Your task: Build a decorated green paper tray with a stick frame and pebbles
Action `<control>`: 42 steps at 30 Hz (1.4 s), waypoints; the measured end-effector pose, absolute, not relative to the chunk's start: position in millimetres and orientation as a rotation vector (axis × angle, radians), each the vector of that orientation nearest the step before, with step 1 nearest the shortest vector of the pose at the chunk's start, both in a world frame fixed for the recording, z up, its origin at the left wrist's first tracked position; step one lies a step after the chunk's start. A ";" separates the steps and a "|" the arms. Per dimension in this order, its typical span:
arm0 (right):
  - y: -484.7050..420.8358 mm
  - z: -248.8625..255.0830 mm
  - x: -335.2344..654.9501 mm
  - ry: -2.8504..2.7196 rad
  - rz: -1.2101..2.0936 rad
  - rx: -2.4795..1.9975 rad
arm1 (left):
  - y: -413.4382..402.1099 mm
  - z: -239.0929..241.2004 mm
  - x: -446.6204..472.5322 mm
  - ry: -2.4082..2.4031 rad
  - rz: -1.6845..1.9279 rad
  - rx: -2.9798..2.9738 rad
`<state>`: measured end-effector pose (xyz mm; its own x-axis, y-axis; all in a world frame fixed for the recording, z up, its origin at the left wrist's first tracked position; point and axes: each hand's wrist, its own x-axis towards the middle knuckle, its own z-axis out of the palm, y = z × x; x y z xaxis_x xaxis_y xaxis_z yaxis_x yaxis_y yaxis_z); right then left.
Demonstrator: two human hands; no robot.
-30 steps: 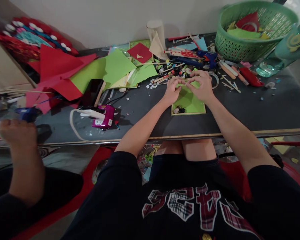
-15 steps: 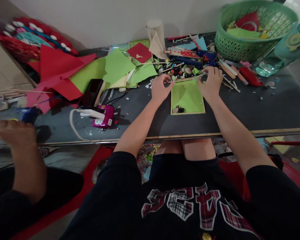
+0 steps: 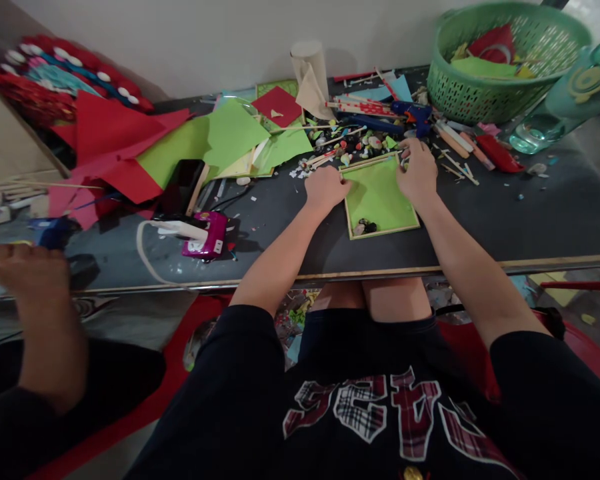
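Observation:
A light-green panel point(image 3: 380, 193) with thin pale wooden strips for a border lies slightly turned on the dark table. Small black and whitish pebbles point(image 3: 365, 227) sit in its near left corner. My left hand point(image 3: 326, 188) is closed on the panel's far left corner, its fingertips partly hidden. At the far right corner my right hand point(image 3: 418, 172) has its fingers bent around the border; the exact fingertip contact is hard to see. A thin wooden strip point(image 3: 367, 162) runs along the far edge between both hands. Just beyond lies a heap of mixed pebbles point(image 3: 375, 141).
Red paper point(image 3: 115, 143) and green paper point(image 3: 235, 133) lie left, near a phone point(image 3: 183, 187) and a purple power socket point(image 3: 207, 237). Behind stand a green basket point(image 3: 505, 87) and a bottle point(image 3: 565, 100); a blue glue gun point(image 3: 415, 113) lies nearby. Another person's hand point(image 3: 27, 270) is far left.
The green panel has turned slightly and its near edge has shifted right and toward me. My left hand has lowered and closed over the left corner. My right hand moved little.

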<state>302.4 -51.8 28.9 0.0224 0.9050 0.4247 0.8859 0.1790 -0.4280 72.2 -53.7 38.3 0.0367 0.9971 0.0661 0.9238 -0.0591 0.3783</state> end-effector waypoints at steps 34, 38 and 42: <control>-60.5 52.8 288.0 -1.965 0.110 -2.126 | -21.2 23.4 50.3 1.566 0.698 2.507; -68.4 58.5 276.2 -1.960 0.122 -2.162 | -12.7 16.6 49.3 1.592 0.780 2.502; -68.2 56.8 272.6 -1.924 0.154 -2.152 | -9.4 11.2 45.0 1.595 0.809 2.483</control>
<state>272.6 -68.2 56.8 0.1227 0.9886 0.0871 0.9622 -0.0970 -0.2544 45.0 -9.4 11.2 0.3180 0.8661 0.3856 0.8228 -0.4542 0.3416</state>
